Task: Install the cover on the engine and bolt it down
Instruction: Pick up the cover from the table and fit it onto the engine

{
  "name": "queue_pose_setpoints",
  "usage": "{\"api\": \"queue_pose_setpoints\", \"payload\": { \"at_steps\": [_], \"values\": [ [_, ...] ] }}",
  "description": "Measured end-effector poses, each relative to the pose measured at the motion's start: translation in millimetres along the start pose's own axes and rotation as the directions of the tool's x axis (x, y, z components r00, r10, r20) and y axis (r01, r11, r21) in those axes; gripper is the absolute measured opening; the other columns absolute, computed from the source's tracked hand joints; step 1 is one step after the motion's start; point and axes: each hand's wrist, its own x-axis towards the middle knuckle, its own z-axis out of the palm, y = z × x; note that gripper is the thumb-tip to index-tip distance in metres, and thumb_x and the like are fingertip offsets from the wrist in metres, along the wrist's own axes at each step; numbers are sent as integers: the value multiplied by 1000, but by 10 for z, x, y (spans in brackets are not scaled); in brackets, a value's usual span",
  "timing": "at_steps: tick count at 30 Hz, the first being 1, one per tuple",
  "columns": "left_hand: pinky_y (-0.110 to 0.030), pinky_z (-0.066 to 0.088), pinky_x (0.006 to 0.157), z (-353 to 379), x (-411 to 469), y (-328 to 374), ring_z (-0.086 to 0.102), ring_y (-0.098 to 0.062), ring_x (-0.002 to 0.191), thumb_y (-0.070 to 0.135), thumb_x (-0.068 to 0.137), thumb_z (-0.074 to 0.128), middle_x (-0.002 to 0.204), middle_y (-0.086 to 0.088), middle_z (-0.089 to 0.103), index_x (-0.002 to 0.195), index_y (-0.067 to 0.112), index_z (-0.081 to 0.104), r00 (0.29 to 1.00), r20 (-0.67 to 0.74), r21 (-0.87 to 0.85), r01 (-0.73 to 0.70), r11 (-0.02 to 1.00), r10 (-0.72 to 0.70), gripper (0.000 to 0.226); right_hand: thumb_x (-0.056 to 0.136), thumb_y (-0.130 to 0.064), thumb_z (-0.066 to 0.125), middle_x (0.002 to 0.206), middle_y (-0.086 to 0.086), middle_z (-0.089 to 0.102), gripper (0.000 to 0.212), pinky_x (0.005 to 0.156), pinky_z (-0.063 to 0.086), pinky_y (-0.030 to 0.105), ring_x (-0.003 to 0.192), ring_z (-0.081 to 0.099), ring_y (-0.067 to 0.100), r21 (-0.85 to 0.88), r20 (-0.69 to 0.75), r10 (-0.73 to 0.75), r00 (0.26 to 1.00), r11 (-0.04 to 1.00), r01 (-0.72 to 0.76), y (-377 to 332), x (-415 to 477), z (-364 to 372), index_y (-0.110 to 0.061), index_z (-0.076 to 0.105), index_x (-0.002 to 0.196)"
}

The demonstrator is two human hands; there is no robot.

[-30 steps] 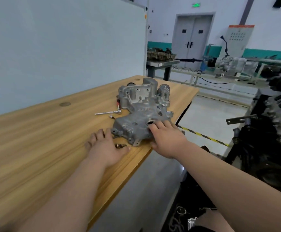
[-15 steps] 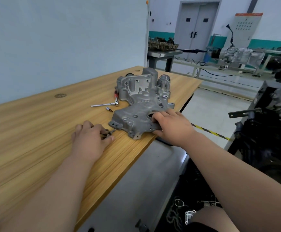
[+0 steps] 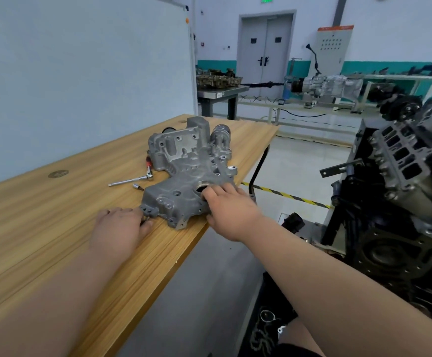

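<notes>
The grey cast-metal cover [image 3: 184,173] lies flat on the wooden table [image 3: 55,217], near its right edge. My right hand [image 3: 229,204] grips the cover's near right side, fingertips hooked into its round opening. My left hand [image 3: 118,228] rests on the table at the cover's near left corner, its fingers curled over small bolts [image 3: 146,222] that peek out by the thumb. The dark engine [image 3: 403,176] stands on a stand to the right, off the table.
A ratchet wrench with an extension [image 3: 132,179] and a small socket bit [image 3: 135,186] lie left of the cover. Between table and engine is a gap with open floor and yellow-black tape [image 3: 287,195]. A whiteboard [image 3: 81,73] backs the table.
My left hand gathered the loose bolts and now sits against the cover's near left corner. My right hand's fingers slid further into the cover's round opening.
</notes>
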Motion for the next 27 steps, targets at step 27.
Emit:
{"api": "queue_pose_setpoints", "payload": {
  "at_steps": [27],
  "values": [
    [-29,31,79,-65,123,-130,50,-10,80,53,96,37,77,15,50,84,31,42,970,-74,-90,-236,968,230,25,90,-30,52,138,0,45,44,104,30,43,124,39,26,-11,-45,-2,999,1000,2,8,20,97,-20,38,131]
  ]
}}
